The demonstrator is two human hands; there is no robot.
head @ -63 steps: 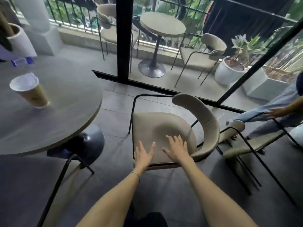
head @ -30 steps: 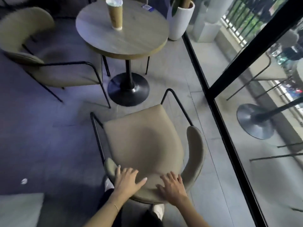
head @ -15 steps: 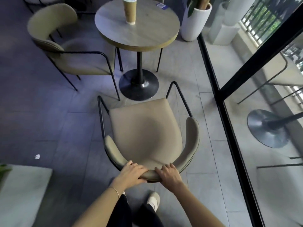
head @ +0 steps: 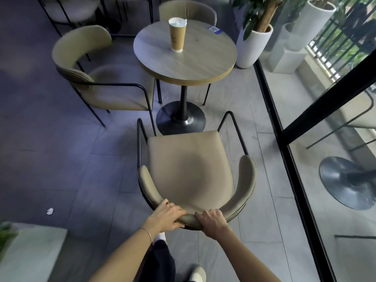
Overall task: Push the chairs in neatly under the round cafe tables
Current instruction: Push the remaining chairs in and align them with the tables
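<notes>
A beige padded chair (head: 189,169) with a black metal frame stands right in front of me, its seat facing a round wooden cafe table (head: 203,62). My left hand (head: 166,214) and my right hand (head: 211,220) both grip the top of its curved backrest, side by side. The seat's front edge reaches the table's black disc base (head: 181,119) but is not under the tabletop. A second beige chair (head: 91,78) stands at the table's left, turned partly away. A third chair (head: 187,11) sits behind the table.
A tall paper cup (head: 177,35) and a blue card (head: 213,29) rest on the tabletop. A white planter (head: 254,45) stands at the right of the table. A black-framed glass wall (head: 284,139) runs along the right. A low white block (head: 30,253) is at my left.
I swung round behind the chair and took hold of its backrest with both hands. Over the last half second the chair and I have moved closer to the table.
</notes>
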